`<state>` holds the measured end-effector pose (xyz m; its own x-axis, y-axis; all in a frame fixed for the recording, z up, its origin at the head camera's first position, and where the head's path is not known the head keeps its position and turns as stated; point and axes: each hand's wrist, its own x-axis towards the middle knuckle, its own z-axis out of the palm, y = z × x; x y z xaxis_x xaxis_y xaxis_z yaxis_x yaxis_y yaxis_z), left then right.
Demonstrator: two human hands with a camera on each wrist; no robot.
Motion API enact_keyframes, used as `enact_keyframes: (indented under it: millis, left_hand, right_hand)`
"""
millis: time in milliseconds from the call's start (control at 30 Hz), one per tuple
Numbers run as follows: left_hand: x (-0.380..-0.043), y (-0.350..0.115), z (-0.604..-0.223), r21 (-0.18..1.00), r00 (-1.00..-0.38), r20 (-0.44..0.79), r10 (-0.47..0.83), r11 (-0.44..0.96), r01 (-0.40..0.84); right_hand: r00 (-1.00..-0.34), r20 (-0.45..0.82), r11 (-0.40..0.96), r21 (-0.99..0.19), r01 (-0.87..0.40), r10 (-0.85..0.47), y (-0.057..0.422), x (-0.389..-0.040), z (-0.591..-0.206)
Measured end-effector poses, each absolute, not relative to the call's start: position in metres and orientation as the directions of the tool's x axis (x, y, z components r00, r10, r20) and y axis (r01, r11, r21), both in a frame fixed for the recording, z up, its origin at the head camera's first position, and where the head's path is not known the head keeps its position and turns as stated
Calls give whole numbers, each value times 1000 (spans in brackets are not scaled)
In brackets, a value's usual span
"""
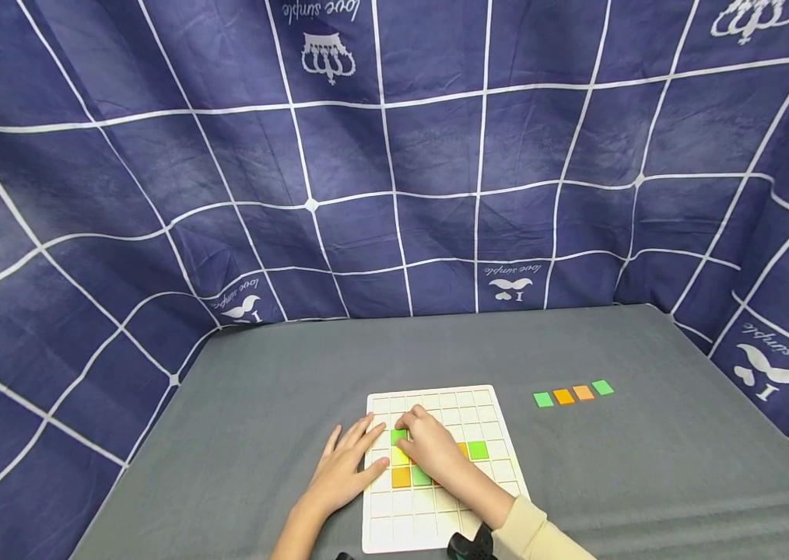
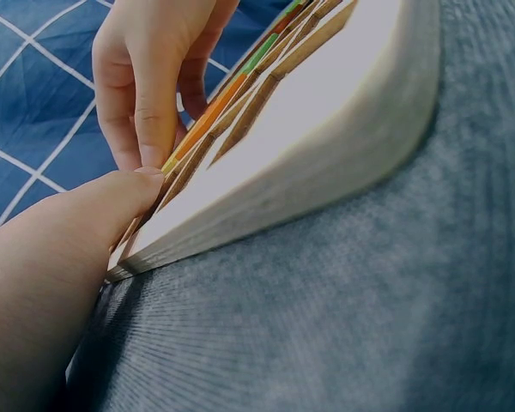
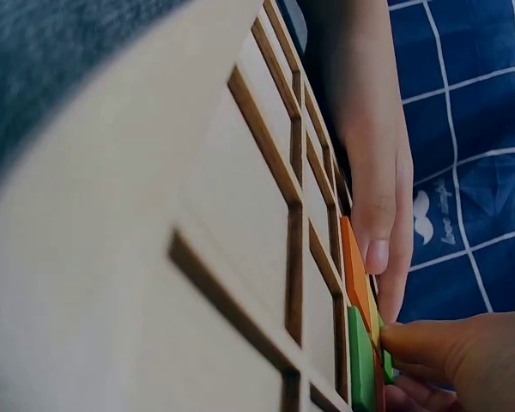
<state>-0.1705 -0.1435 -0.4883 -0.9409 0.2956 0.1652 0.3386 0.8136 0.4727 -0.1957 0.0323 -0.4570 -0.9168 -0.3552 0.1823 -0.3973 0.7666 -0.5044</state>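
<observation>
A pale wooden grid board (image 1: 394, 529) lies on the grey surface, with several colored square tiles in its cells. My right hand (image 1: 433, 449) reaches over it and pinches a green tile (image 1: 398, 438) between thumb and fingers, just behind a yellow tile (image 1: 400, 456). In front of those are an orange tile (image 1: 401, 477) and a light green tile (image 1: 421, 476); the right hand partly covers others. Fingers spread, my left hand (image 1: 342, 473) rests on the board's left edge. From the right wrist, the thumb of the right hand (image 3: 463, 352) is seen against the green tile (image 3: 389, 365).
To the right of the board, a green tile (image 1: 543, 400), two orange tiles (image 1: 563, 397) and another green tile (image 1: 602, 387) lie in a row. A blue curtain (image 1: 436, 155) with white lines surrounds the grey tabletop (image 1: 261, 389). A black object (image 1: 471, 547) shows at the bottom edge.
</observation>
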Motion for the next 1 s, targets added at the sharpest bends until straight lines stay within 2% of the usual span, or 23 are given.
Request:
enact_keyframes:
  millis: [633,1000]
  left_hand:
    - [-170,-144,-488,473,-937,185,297,809,350]
    - [-171,-143,-487,477,-939,177,296,808,344]
  right_hand:
    - [-915,332,669,-629,-395,-229,33,-193,-471]
    - [-922,333,640,-669,-378,-196,38,-191,-465]
